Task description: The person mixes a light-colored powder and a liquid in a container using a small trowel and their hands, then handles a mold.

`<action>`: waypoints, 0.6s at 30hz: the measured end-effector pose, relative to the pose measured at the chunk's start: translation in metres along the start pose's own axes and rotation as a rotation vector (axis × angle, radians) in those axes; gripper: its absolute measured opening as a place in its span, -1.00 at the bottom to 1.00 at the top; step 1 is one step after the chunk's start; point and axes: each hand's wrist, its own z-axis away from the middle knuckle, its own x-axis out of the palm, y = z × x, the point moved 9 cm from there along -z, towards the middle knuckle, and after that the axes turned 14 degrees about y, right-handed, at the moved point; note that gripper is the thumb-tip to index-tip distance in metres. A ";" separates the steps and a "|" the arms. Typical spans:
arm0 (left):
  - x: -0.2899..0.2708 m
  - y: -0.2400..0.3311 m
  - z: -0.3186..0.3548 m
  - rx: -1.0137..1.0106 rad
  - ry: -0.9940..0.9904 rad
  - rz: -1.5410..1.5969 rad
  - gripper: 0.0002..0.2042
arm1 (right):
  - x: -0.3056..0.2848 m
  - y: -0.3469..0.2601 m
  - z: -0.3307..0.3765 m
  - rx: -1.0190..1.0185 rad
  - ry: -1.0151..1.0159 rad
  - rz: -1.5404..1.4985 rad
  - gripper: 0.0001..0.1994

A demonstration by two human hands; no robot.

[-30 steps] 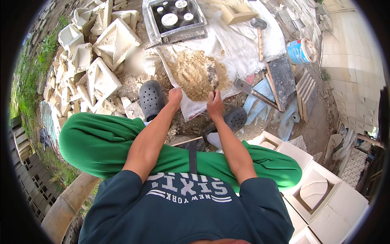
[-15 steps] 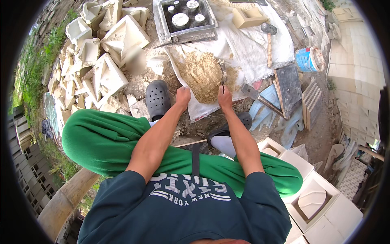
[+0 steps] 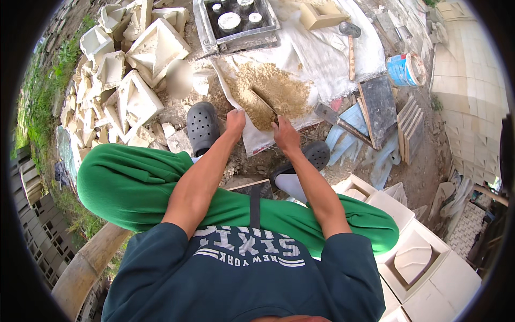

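Observation:
I sit with green trousers and black perforated clogs (image 3: 202, 126) on rough ground. A heap of tan sandy mix (image 3: 276, 91) lies on a white sheet (image 3: 322, 53) in front of me. My right hand (image 3: 284, 134) grips the handle of a trowel (image 3: 264, 102) whose blade is dug into the heap. My left hand (image 3: 235, 121) pinches the near edge of the white sheet beside the heap.
A metal mould frame (image 3: 236, 21) with round pegs sits beyond the heap. Broken pale cast blocks (image 3: 134, 75) are piled at the left. A hammer (image 3: 350, 40), a blue bucket (image 3: 403, 68), a dark board (image 3: 379, 110) and white box-shaped castings (image 3: 413, 257) lie to the right.
Both hands have shifted slightly nearer me along the sheet's edge. The trowel blade now shows dug into the heap. My head has moved, shifting the whole scene.

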 end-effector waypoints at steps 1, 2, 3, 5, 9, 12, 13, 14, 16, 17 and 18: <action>-0.002 -0.002 -0.001 -0.011 0.008 0.028 -0.70 | -0.001 -0.002 0.000 0.014 0.031 -0.004 -0.62; -0.002 -0.004 -0.001 -0.015 0.009 0.030 -0.70 | -0.002 -0.005 0.000 0.028 0.063 -0.009 -0.61; 0.001 -0.002 0.001 -0.008 0.008 0.007 -0.70 | 0.003 -0.002 0.003 0.034 0.065 -0.006 -0.61; 0.005 0.002 0.002 0.000 0.000 -0.017 -0.70 | 0.003 0.004 0.009 0.090 0.174 -0.102 -0.60; 0.001 -0.018 -0.009 -0.045 -0.021 0.025 -0.71 | 0.013 -0.016 0.004 0.116 -0.055 -0.005 -0.61; 0.003 -0.019 -0.008 -0.068 -0.040 0.050 -0.72 | 0.000 -0.024 0.009 0.097 0.136 -0.137 -0.64; 0.005 -0.021 -0.006 -0.082 -0.050 0.058 -0.72 | 0.013 -0.021 0.010 0.108 -0.017 -0.051 -0.64; 0.006 -0.021 -0.003 -0.085 -0.052 0.058 -0.72 | 0.025 -0.018 0.014 0.120 -0.171 0.034 -0.64; 0.000 -0.021 -0.006 -0.057 -0.015 0.040 -0.72 | 0.020 -0.023 0.020 0.113 -0.042 -0.047 -0.63; -0.001 -0.021 -0.007 -0.057 -0.016 0.039 -0.72 | 0.012 -0.025 0.022 0.103 0.085 -0.128 -0.62; 0.000 -0.025 -0.007 -0.087 -0.023 0.074 -0.71 | 0.012 -0.024 0.023 0.101 0.082 -0.127 -0.62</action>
